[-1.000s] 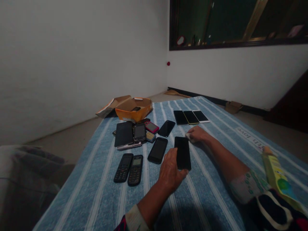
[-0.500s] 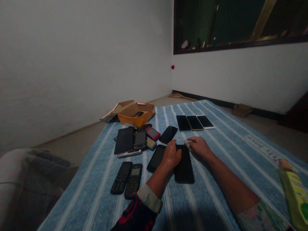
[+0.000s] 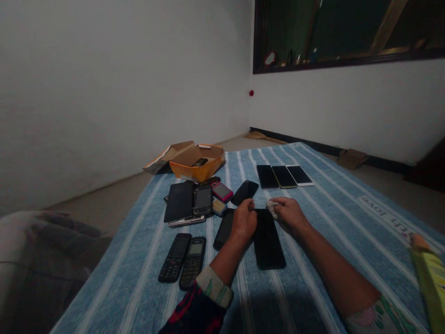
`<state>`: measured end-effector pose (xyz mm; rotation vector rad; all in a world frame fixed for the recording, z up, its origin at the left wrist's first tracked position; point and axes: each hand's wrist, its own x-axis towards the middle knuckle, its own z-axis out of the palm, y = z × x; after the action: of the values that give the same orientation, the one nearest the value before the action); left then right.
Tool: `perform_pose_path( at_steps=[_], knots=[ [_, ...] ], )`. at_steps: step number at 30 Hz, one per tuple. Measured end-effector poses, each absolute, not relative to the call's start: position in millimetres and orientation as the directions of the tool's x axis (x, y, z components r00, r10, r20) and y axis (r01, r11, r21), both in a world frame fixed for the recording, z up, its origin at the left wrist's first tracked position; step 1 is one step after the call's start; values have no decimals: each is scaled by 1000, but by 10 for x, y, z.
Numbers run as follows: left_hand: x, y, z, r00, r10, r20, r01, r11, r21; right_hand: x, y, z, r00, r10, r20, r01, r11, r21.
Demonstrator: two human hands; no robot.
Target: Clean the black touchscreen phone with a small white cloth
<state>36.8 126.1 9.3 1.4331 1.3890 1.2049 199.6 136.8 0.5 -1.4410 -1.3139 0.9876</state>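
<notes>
My left hand (image 3: pixel 244 221) is closed, its fingers curled together above the top left corner of a large black smartphone (image 3: pixel 269 243). Whether anything is pinched in it cannot be made out. A crumpled white tissue or cloth (image 3: pixel 272 208) is gripped in the fingertips of my right hand (image 3: pixel 291 214), beside the same phone's top right corner. Partly under my left wrist lies another dark phone (image 3: pixel 223 229). Just beyond my hands is a black smartphone (image 3: pixel 245 192) set at a slant.
Two keypad phones (image 3: pixel 192 262) lie at near left. Behind them is a pile of phones (image 3: pixel 179 202) and an open orange box (image 3: pixel 198 171) with a phone inside. Three smartphones (image 3: pixel 284 176) form a row at the back. A yellow-green package (image 3: pixel 431 283) sits at the right edge.
My left thumb has lifted off the large black phone and the fingers have curled in. The phone has shifted slightly right. My right hand keeps the white wad at nearly the same place.
</notes>
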Motion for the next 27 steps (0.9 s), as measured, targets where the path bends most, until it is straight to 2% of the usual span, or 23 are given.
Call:
perform_pose_path(
  at_steps=[5,10,13,16,18,20,23,27],
  knots=[
    [383,1299,72,-144,988,-52,-68,42,997,1947,1350,27,138,989,-53,61,-62,-996],
    [445,1213,84,-98,970,-222,-308,182,934,1926,1332,72,111,986,-127,-68,-120,-990],
    [467,1184,106,-41,952,-304,-414,261,872,1961,1361,24,107,990,-93,2,-94,-996],
    [479,1173,142,16,940,-340,-491,304,816,1998,1382,-1,107,991,81,196,59,-979],
    [491,1162,161,34,940,-340,-529,305,792,1991,1368,32,57,966,254,422,207,-883],
    [508,1149,171,35,946,-324,-558,287,779,1944,1330,104,-71,931,359,648,317,-693],
    [529,1139,164,15,957,-291,-582,244,776,1823,1251,237,-267,906,329,831,389,-397],
    [532,1156,133,-13,960,-279,-573,221,789,1728,1183,375,-326,921,215,911,367,-189]
  ],
)
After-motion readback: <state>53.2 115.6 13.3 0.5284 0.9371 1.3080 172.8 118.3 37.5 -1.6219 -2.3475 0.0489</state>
